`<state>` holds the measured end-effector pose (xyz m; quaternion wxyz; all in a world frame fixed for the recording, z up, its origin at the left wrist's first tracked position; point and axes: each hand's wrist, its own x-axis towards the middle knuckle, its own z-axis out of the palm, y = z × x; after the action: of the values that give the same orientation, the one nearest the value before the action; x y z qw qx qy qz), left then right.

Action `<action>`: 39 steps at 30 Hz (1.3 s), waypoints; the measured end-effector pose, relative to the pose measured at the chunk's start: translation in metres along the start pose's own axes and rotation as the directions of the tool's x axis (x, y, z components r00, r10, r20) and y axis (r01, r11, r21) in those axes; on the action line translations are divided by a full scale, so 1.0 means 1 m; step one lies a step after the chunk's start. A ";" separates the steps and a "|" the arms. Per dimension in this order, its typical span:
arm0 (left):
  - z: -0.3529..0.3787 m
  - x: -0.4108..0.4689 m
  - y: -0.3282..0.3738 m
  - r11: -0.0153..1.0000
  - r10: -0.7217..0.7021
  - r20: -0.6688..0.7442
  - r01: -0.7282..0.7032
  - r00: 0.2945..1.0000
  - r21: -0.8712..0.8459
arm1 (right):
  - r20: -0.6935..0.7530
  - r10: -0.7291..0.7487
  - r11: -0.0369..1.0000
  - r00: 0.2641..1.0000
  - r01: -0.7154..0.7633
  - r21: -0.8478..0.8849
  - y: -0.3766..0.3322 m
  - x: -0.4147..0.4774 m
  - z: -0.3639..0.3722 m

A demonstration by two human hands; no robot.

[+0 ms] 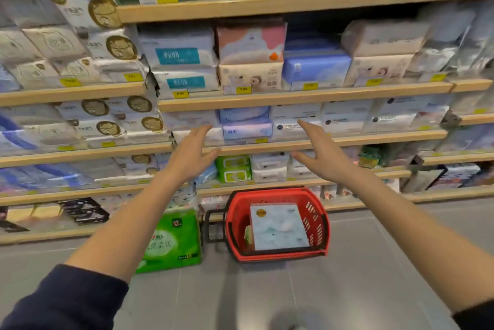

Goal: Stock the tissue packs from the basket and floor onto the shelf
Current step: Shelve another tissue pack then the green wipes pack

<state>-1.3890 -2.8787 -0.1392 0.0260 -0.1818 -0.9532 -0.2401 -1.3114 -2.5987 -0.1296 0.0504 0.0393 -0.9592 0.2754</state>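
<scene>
Two tissue packs at least are left to stock: a pale blue pack [279, 225] lying flat in the red basket [315, 212], and a green pack [173, 241] standing on the floor [267, 297] just left of the basket, close against the bottom of the shelving. A sliver of something green shows in the basket beside the blue pack; whether it is another pack cannot be told. Both hands are raised above the basket toward the shelf and hold nothing. The left hand [191, 155] is spread wide, fingers pointing at the row of packs above it, and the right hand [324, 154] is spread the same way, with a gap between the two about as broad as one of the purple packs [246, 122] they frame. Neither hand looks to be touching a pack, though blur makes this uncertain. The shelf [307, 142] above the basket looks full across its front, as do the tiers higher up, so much of the stocking appears done. What remains, as I judge it, is to empty the basket, lift the green pack off the floor, and find room for each.
</scene>
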 end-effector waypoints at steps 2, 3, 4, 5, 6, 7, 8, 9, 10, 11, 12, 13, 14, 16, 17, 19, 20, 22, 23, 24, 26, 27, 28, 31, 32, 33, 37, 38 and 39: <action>0.027 0.004 -0.003 1.000 -0.005 0.047 0.005 0.999 -0.015 | 0.032 0.021 1.000 0.999 -0.022 0.016 0.023 0.000 0.015; 0.041 0.006 -0.006 0.999 -0.012 0.069 0.014 0.998 -0.029 | 0.050 0.037 0.999 0.998 -0.039 0.021 0.034 0.001 0.022; 0.055 0.008 -0.008 0.999 -0.027 0.092 0.031 0.995 -0.044 | 0.070 0.053 0.998 0.996 -0.056 0.030 0.047 0.003 0.030; 0.069 0.011 -0.011 0.997 -0.040 0.115 0.047 0.993 -0.057 | 0.088 0.066 0.997 0.994 -0.070 0.041 0.061 0.005 0.037; 0.084 0.014 -0.014 0.995 -0.062 0.147 0.073 0.987 -0.069 | 0.110 0.079 0.995 0.991 -0.085 0.050 0.075 0.007 0.046; 0.100 0.016 -0.017 0.991 -0.087 0.182 0.103 0.979 -0.081 | 0.141 0.096 0.993 0.985 -0.105 0.056 0.091 0.010 0.055; 0.116 0.017 -0.020 0.987 -0.112 0.216 0.134 0.970 -0.093 | 0.172 0.115 0.990 0.978 -0.127 0.062 0.105 0.012 0.064; 0.132 0.018 -0.023 0.982 -0.126 0.242 0.155 0.962 -0.105 | 0.198 0.134 0.986 0.971 -0.150 0.070 0.120 0.015 0.073; 0.148 0.020 -0.026 0.977 -0.142 0.267 0.178 0.953 -0.114 | 0.220 0.156 0.981 0.963 -0.177 0.077 0.134 0.018 0.083; 0.163 0.021 -0.030 0.973 -0.156 0.281 0.197 0.947 -0.121 | 0.238 0.178 0.976 0.955 -0.202 0.080 0.147 0.021 0.094; 0.179 0.021 -0.034 0.969 -0.171 0.292 0.215 0.941 -0.125 | 0.255 0.195 0.972 0.947 -0.221 0.077 0.160 0.024 0.105; 0.194 0.023 -0.038 0.966 -0.178 0.299 0.224 0.937 -0.127 | 0.274 0.204 0.970 0.940 -0.232 0.074 0.172 0.028 0.116; 0.210 0.025 -0.044 0.962 -0.192 0.314 0.241 0.930 -0.126 | 0.298 0.214 0.966 0.930 -0.247 0.078 0.186 0.032 0.129; 0.246 0.028 -0.058 0.950 -0.224 0.361 0.285 0.905 -0.127 | 0.338 0.237 0.953 0.911 -0.285 0.099 0.214 0.039 0.157; 0.267 0.028 -0.065 0.944 -0.233 0.383 0.303 0.894 -0.134 | 0.357 0.247 0.947 0.901 -0.303 0.108 0.229 0.041 0.173; 0.309 0.027 -0.080 0.930 -0.251 0.416 0.337 0.874 -0.148 | 0.380 0.282 0.933 0.881 -0.344 0.107 0.259 0.042 0.209; 0.330 0.026 -0.087 0.922 -0.262 0.433 0.356 0.862 -0.150 | 0.385 0.308 0.923 0.870 -0.372 0.101 0.274 0.040 0.227; 0.374 0.024 -0.104 0.915 -0.272 0.449 0.373 0.851 -0.153 | 0.400 0.357 0.902 0.844 -0.423 0.086 0.304 0.037 0.264; 0.395 0.023 -0.114 0.911 -0.279 0.451 0.383 0.848 -0.156 | 0.414 0.373 0.894 0.831 -0.441 0.081 0.320 0.034 0.283; 0.415 0.023 -0.124 0.904 -0.291 0.455 0.398 0.841 -0.158 | 0.426 0.383 0.888 0.820 -0.454 0.077 0.335 0.032 0.302; 0.454 0.024 -0.146 0.887 -0.316 0.482 0.435 0.817 -0.154 | 0.449 0.406 0.871 0.796 -0.485 0.073 0.362 0.029 0.336; 0.472 0.024 -0.156 0.880 -0.331 0.493 0.452 0.805 -0.146 | 0.463 0.413 0.865 0.784 -0.496 0.069 0.374 0.029 0.352; 0.489 0.024 -0.166 0.876 -0.340 0.498 0.461 0.798 -0.140 | 0.477 0.413 0.864 0.776 -0.500 0.066 0.386 0.030 0.368; 0.536 0.028 -0.189 0.870 -0.339 0.508 0.470 0.792 -0.152 | 0.499 0.406 0.864 0.766 -0.500 0.065 0.420 0.034 0.409; 0.550 0.028 -0.196 0.864 -0.339 0.517 0.477 0.786 -0.158 | 0.511 0.402 0.861 0.760 -0.503 0.070 0.431 0.036 0.423; 0.564 0.029 -0.202 0.856 -0.341 0.529 0.489 0.777 -0.166 | 0.525 0.397 0.858 0.753 -0.508 0.081 0.441 0.038 0.435; 0.611 0.034 -0.221 0.825 -0.333 0.574 0.526 0.748 -0.208 | 0.565 0.393 0.817 0.726 -0.558 0.148 0.471 0.048 0.479; 0.618 0.036 -0.224 0.822 -0.340 0.575 0.532 0.745 -0.203 | 0.569 0.392 0.805 0.723 -0.569 0.170 0.477 0.050 0.488; 0.624 0.039 -0.226 0.820 -0.350 0.573 0.538 0.741 -0.195 | 0.572 0.384 0.793 0.725 -0.576 0.198 0.482 0.051 0.495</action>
<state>-1.4828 -2.7595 -0.7866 -0.3202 -0.0041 -0.8818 -0.3463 -1.4491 -2.4579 -0.7939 -0.2840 -0.1363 -0.8457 0.4307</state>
